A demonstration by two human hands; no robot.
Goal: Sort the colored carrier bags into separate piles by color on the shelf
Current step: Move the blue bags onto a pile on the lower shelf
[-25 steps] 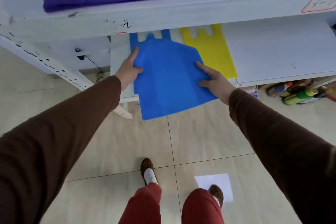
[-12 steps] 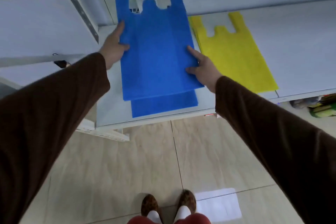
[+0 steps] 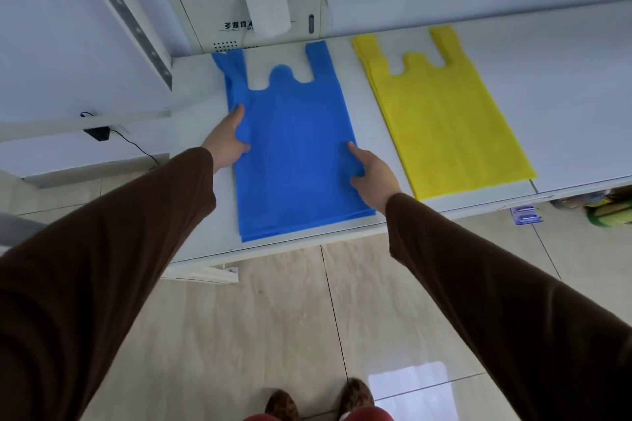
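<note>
Lying flat on the shelf (image 3: 564, 55), the blue bag (image 3: 294, 147) is pinched at each edge by the left hand (image 3: 227, 140) and right hand (image 3: 372, 174); a yellow bag (image 3: 444, 120) lies just beside.

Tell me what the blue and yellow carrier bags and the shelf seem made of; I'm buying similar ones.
Blue bags: apparently non-woven fabric, matte, faintly grained, lying in soft creases, no plastic gloss. Yellow bags: seemingly the same matte fabric, stacked in thin layers visible along the left edge. Shelf: smooth, pale, rigid board, perhaps painted metal or laminate; the view cannot settle which.
</note>
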